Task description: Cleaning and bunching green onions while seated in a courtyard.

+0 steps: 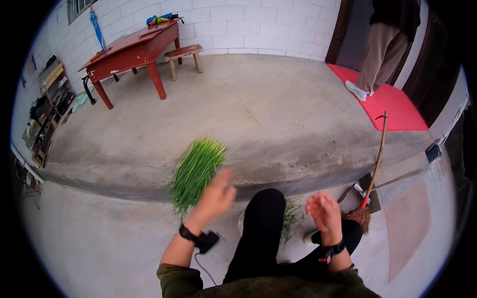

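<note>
A thick bunch of green chives lies across the edge of the raised concrete step, its pale ends pointing away from me. My left hand is just to the right of the bunch, slightly blurred, its thumb apart from the fingers and nothing visible in it. Over my right knee, my right hand is raised with loosely curled fingers and appears to hold nothing. Loose green trimmings lie on the lower floor between my legs.
A broom leans by a dustpan at my right. On the step are a red table and wooden stool. A person stands on a red mat by the doorway. Cluttered shelves line the left.
</note>
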Tool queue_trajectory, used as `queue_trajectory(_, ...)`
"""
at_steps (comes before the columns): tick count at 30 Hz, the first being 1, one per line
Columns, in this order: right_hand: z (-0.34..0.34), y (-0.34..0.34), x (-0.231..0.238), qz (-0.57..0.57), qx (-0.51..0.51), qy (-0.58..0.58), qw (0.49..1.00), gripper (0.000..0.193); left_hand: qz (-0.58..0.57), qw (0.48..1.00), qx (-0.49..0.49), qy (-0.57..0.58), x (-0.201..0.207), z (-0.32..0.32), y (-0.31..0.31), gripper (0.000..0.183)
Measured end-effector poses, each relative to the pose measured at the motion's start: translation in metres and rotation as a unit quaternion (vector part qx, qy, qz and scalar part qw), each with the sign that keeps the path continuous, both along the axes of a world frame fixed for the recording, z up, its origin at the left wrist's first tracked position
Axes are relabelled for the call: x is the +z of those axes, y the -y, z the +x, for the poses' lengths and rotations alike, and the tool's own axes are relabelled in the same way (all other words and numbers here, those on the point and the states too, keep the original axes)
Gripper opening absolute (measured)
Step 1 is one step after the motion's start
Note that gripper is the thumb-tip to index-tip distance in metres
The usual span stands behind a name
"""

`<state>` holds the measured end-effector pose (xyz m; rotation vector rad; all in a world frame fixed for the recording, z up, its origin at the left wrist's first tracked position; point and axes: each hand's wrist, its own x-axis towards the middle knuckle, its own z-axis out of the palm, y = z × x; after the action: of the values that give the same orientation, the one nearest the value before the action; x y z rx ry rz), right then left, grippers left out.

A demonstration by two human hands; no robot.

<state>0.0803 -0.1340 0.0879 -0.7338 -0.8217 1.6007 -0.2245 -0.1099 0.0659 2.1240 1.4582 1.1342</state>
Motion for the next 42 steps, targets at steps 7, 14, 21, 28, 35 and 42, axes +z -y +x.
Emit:
queue_trajectory(7,-0.143,-0.083,-0.030,-0.109,0.115,-0.014,0.987,0.029,-0.154,0.957,0.244,-0.015,-0.083,-0.159,-0.066,0.041)
queue_trajectory(14,-0.230,-0.119,-0.087,-0.156,0.086,0.176,0.968,0.037,-0.263,0.913,0.287,-0.119,-0.103,-0.178,-0.105,0.061)
queue_trajectory(21,-0.253,-0.128,-0.113,-0.239,0.082,0.178,0.951,0.034,-0.278,0.904,0.287,-0.153,-0.109,-0.171,-0.119,0.063)
queue_trajectory(28,-0.282,-0.144,-0.156,-0.273,0.081,0.069,0.956,0.025,-0.310,0.911,0.247,-0.116,-0.109,-0.153,-0.121,0.064)
queue_trajectory(35,-0.292,-0.133,-0.137,-0.237,0.110,0.046,0.964,0.032,-0.321,0.928,0.179,-0.065,-0.103,-0.114,-0.108,0.056)
queue_trajectory(42,-0.281,-0.139,-0.156,-0.260,0.101,-0.046,0.959,0.033,-0.400,0.864,0.095,0.289,-0.100,-0.084,-0.103,0.036)
